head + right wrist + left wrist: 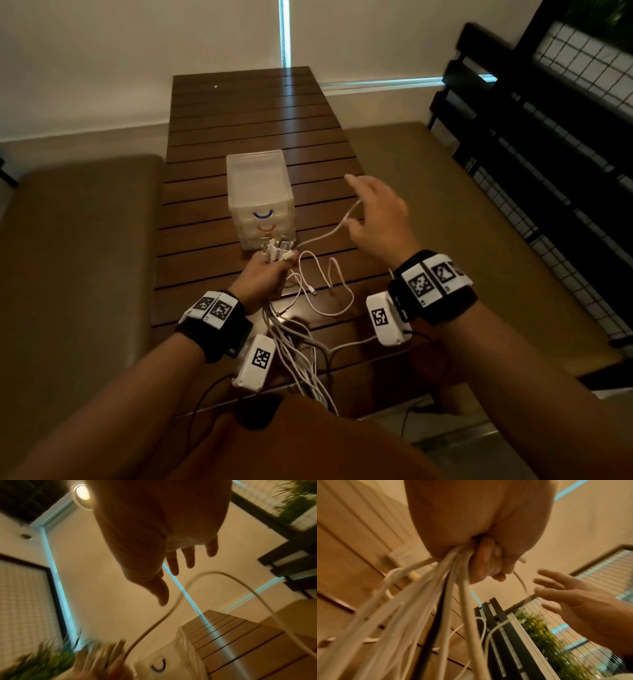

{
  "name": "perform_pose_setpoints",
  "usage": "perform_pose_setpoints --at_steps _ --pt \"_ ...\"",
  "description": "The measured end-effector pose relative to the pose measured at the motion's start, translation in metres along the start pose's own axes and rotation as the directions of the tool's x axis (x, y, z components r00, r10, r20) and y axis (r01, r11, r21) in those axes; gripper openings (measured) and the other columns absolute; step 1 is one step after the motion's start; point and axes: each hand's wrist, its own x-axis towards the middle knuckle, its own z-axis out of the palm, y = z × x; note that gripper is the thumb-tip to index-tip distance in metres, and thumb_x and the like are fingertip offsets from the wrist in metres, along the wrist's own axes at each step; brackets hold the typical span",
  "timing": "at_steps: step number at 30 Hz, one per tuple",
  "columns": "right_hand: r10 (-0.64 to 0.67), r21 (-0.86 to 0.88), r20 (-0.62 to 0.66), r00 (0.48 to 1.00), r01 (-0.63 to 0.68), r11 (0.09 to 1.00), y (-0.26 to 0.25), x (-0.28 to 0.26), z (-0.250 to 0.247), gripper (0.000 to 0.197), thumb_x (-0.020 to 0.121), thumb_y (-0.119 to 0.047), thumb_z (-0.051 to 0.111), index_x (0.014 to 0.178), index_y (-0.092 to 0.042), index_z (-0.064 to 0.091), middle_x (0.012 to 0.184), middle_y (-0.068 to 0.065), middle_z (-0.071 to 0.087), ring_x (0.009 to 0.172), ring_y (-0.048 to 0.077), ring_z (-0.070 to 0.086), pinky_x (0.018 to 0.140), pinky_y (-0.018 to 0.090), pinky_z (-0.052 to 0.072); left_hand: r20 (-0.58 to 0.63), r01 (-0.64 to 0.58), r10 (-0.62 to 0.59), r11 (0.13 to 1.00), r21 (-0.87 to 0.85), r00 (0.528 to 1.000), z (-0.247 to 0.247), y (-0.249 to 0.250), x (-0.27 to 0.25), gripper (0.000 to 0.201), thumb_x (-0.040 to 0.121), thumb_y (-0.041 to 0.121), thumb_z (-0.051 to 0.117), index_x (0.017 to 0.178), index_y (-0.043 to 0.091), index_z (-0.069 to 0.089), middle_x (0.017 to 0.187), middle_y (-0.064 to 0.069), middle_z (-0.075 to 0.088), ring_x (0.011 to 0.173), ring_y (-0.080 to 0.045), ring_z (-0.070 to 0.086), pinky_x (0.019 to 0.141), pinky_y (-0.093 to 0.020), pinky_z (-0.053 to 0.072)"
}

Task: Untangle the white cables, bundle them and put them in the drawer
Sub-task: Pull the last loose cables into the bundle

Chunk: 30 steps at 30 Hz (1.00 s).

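My left hand (263, 278) is clenched around a bunch of white cables (297, 353) just in front of the drawer unit. Their plug ends (276, 249) stick up out of the fist. In the left wrist view the curled fingers (488, 562) grip the cables (436, 601), which fan out downward. My right hand (373, 212) hovers to the right with fingers spread, holding nothing. One cable loop (346, 219) arcs up beside its palm; in the right wrist view the loop (214, 573) hangs clear of the fingers (173, 563). The translucent drawer unit (260, 185) looks closed.
The slatted wooden table (246, 113) runs away from me. Loose cable loops (329, 291) lie on it near the front edge. Brown cushioned benches stand left (68, 246) and right (445, 212). A black wire-grid rack (555, 144) is at far right.
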Motion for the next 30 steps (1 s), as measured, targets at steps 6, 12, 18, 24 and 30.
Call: perform_pose_setpoints --at_steps 6,12,18,24,30 --pt "-0.16 0.162 0.375 0.913 0.106 0.981 0.004 -0.03 0.005 0.021 0.097 -0.032 0.051 0.105 -0.031 0.07 0.096 -0.007 0.07 0.091 0.018 0.063 0.078 0.032 0.046 0.186 -0.108 0.079 0.983 0.15 0.979 0.03 0.017 -0.003 0.017 0.096 0.018 0.055 0.08 0.014 0.055 0.044 0.008 0.03 0.036 -0.008 0.023 0.038 -0.016 0.021" --pt "0.01 0.343 0.169 0.986 -0.068 0.937 0.046 -0.063 -0.016 0.019 0.096 -0.02 0.055 0.087 -0.018 0.072 0.071 -0.013 0.062 0.063 -0.005 0.053 0.06 0.01 0.035 0.235 -0.062 0.025 0.987 0.15 0.972 0.037 0.016 0.005 0.015 0.099 0.017 0.052 0.098 0.015 0.067 0.048 0.006 0.027 0.038 -0.008 0.02 0.039 -0.016 0.018" --pt "0.216 0.553 0.142 0.966 -0.259 0.792 0.073 -0.106 -0.032 0.015 0.095 -0.013 0.057 0.095 -0.008 0.072 0.068 -0.003 0.062 0.053 -0.004 0.055 0.055 0.011 0.04 0.307 0.049 -0.061 0.998 0.046 0.95 0.047 0.018 0.007 0.019 0.101 0.019 0.046 0.103 0.013 0.064 0.053 0.007 0.02 0.041 -0.006 0.017 0.036 -0.015 0.017" --pt "0.311 0.616 0.153 0.938 -0.336 0.712 0.076 -0.132 -0.032 0.014 0.094 -0.008 0.059 0.093 -0.002 0.071 0.073 0.002 0.066 0.057 -0.003 0.06 0.055 0.013 0.048 0.38 0.035 -0.026 0.999 -0.017 0.925 0.071 0.023 0.003 0.022 0.103 0.022 0.041 0.096 0.011 0.06 0.053 0.007 0.021 0.041 -0.005 0.018 0.036 -0.015 0.017" --pt "0.683 0.275 0.215 0.698 -0.714 0.644 0.116 -0.155 -0.021 0.005 0.091 -0.015 0.061 0.086 -0.013 0.063 0.08 0.006 0.071 0.062 0.014 0.066 0.058 0.03 0.054 0.425 0.019 -0.001 0.999 -0.038 0.905 0.086 0.032 -0.003 0.025 0.103 0.024 0.041 0.09 0.013 0.058 0.05 0.009 0.022 0.039 -0.005 0.018 0.037 -0.016 0.018"
